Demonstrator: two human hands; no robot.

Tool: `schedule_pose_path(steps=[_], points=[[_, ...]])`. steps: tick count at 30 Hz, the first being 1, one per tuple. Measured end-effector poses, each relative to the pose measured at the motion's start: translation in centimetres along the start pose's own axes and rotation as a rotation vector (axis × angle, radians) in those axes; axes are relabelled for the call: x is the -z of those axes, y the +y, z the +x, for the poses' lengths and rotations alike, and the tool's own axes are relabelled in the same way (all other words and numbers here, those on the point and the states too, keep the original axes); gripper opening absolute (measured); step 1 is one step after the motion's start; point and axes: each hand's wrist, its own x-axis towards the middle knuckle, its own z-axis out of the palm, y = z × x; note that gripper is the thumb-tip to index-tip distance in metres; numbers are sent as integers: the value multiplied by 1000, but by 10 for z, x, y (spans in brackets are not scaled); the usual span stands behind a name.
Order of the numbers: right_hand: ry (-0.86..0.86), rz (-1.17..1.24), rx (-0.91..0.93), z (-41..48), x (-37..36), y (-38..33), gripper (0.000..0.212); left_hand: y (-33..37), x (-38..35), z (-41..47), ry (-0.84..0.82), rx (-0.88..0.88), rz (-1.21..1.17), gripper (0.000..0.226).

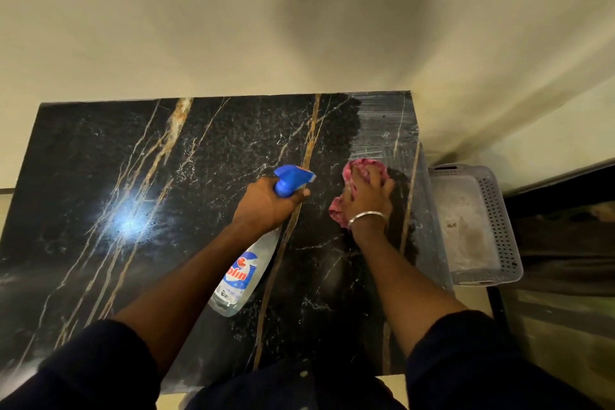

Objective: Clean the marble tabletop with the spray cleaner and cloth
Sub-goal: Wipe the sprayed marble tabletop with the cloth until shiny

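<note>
I see left hand [266, 203] wrapped round spray bottle [246, 263] neck, finger by trigger, bottle tilted above worktop [166, 176]. Right hand [366, 196] flat, fingers spread, pressing pink cloth [351, 168] near right edge. Risk: wipe overshoots edge, cloth drops into basket [482, 226]; stray squeeze sprays right hand.
</note>
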Motion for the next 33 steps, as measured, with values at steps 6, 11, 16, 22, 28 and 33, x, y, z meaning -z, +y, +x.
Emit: schedule_pose_path(steps=[6, 11, 16, 22, 28, 33], points=[[57, -133, 592, -8, -4, -40, 33, -1, -4, 0, 27, 30, -16, 50], [22, -92, 233, 26, -2, 38, 50, 2, 1, 3, -16, 11, -32, 44], [95, -19, -38, 39, 5, 45, 48, 0, 7, 5, 13, 14, -59, 46], [-29, -73, 187, 16, -12, -38, 50, -6, 9, 4, 30, 9, -59, 46], [-61, -119, 492, 11, -10, -42, 46, -4, 9, 9, 30, 41, -42, 49], [7, -95, 175, 54, 2, 31, 51, 1, 15, 14, -8, 1, -61, 50]])
